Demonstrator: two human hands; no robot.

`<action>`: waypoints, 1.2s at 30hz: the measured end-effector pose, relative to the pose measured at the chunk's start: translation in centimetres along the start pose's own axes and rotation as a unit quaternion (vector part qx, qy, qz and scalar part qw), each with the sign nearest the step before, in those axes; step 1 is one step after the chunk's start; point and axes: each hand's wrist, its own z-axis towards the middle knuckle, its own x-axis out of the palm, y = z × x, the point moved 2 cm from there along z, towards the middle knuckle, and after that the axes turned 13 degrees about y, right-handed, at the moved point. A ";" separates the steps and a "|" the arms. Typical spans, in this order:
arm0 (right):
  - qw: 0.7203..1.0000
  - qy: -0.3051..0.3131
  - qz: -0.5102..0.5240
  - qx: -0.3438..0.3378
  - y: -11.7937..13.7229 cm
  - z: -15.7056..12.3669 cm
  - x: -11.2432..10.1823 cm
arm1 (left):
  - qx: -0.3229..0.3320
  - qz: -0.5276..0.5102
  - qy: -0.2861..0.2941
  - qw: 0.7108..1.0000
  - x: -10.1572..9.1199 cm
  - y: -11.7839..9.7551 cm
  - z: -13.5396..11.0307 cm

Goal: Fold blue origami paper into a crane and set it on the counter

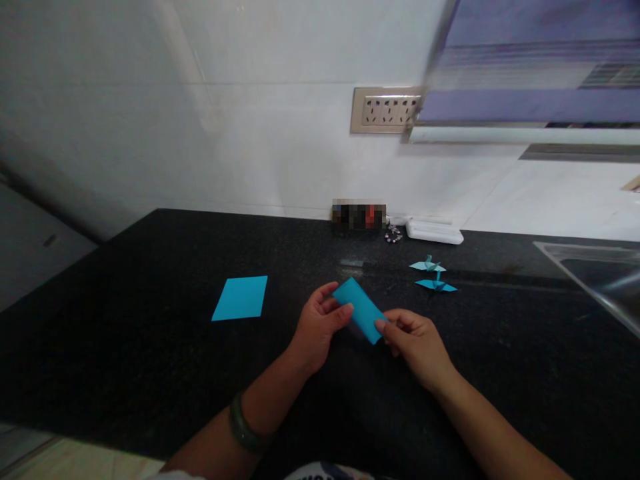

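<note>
Between my two hands is a folded sheet of blue paper [361, 311], a narrow rectangle tilted down to the right. My left hand [320, 323] grips its left side, thumb on top and fingers behind. At the lower right end, my right hand [415, 343] pinches the paper between thumb and fingers. A flat square blue sheet [241, 298] lies on the counter to the left. Two folded paper cranes sit to the right, a pale blue crane [428, 265] behind a brighter blue crane [437, 285].
The black speckled countertop [150, 360] meets a white wall. Along it stand a blurred-out box [359, 215], a beaded loop [393, 234] and a white plastic case [435, 231]. A metal sink [575, 267] is at the right, and a socket panel [387, 111] is above.
</note>
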 end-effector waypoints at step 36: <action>0.969 0.023 0.150 -0.196 9.6 3.7 -0.9 | 0.065 0.045 0.198 0.977 5.7 -7.4 4.2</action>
